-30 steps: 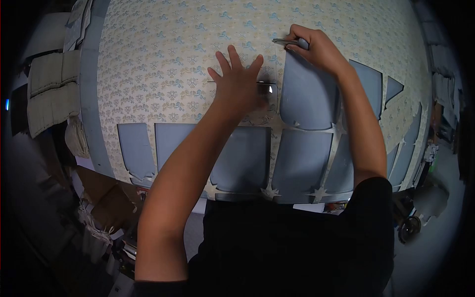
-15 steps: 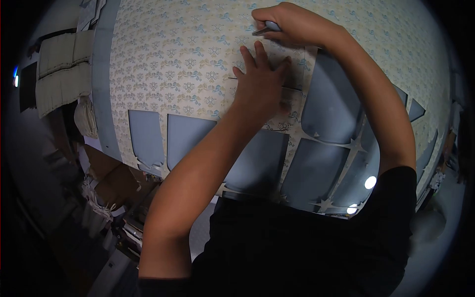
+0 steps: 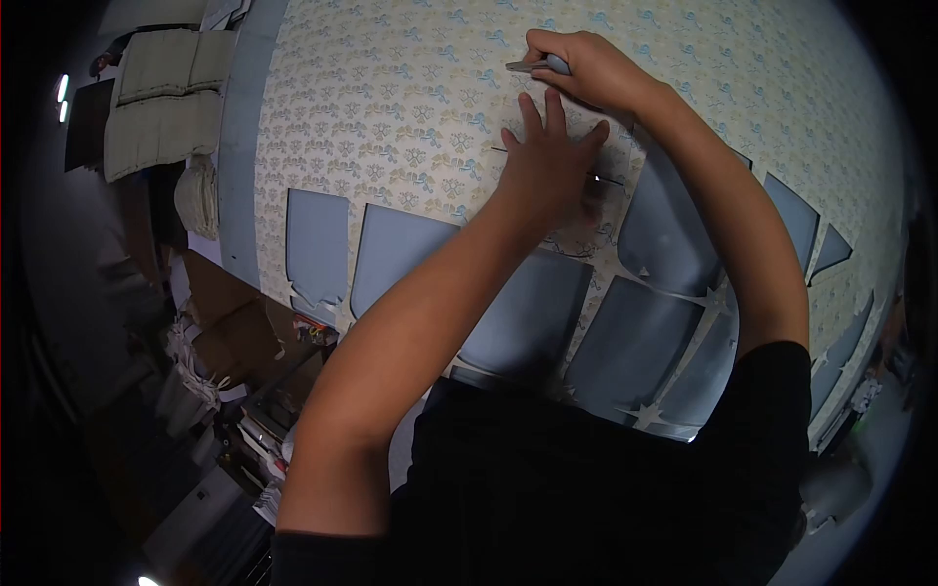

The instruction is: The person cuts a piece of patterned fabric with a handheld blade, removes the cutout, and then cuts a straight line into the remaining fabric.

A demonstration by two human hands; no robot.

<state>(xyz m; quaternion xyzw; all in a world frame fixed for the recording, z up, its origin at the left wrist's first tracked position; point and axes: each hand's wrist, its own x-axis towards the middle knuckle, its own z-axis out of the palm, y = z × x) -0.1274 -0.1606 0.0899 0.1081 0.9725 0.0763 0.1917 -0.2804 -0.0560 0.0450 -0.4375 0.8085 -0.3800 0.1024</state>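
Leaning over a wide cutting table, a person in a dark top works on a sheet of patterned fabric, cream with small blue and yellow motifs, spread across the grey-blue surface. The left hand lies flat with fingers spread, pressing a clear template onto the cloth, holding nothing. The right hand is curled tight around a slim cutting tool, its metal tip pointing left and touching the fabric just beyond the left fingertips. Along the near edge, a row of cut-out openings with rounded corners shows the bare table, with thin strips of cloth left between them; more openings run up the right side beneath the right forearm. No brand, label or readable writing is visible. Off the table's far left corner, folded cream-coloured pieces lie stacked on a dark surface, and below them sits a clutter of cardboard and bundled scraps in the dim room. The person's own forearms cross the middle of the sheet and hide part of the template and the cut line
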